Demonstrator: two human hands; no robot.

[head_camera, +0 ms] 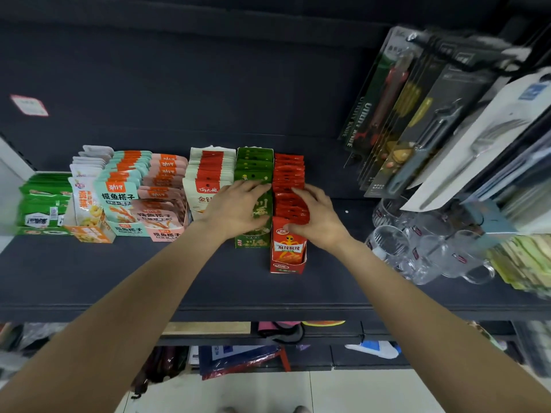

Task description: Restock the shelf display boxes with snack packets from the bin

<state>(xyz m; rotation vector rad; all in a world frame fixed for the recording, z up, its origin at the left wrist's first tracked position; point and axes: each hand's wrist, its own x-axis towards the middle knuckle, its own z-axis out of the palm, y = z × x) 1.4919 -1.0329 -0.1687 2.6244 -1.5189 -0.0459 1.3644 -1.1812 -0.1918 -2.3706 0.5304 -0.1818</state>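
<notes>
Both hands work at 2 display boxes on the dark shelf (149,263). The red box (287,257) stands right of the green box (253,239), touching it, its front edge nearer the shelf lip. It holds a tight upright row of glossy red packets (289,177) running back toward the shelf wall; the front packet and the box face show an orange cartoon figure and white lettering.

The right hand (316,219) rests on top of the red row, fingers spread and bent over the packet tops, thumb pressing the front packet; whether it actually grips one I cannot tell. The left hand (235,207) lies flat on the green packets (255,165), fingers straight, released.

Left of these stand more snack boxes (134,198). Clear glass mugs (423,248) sit to the right.
</notes>
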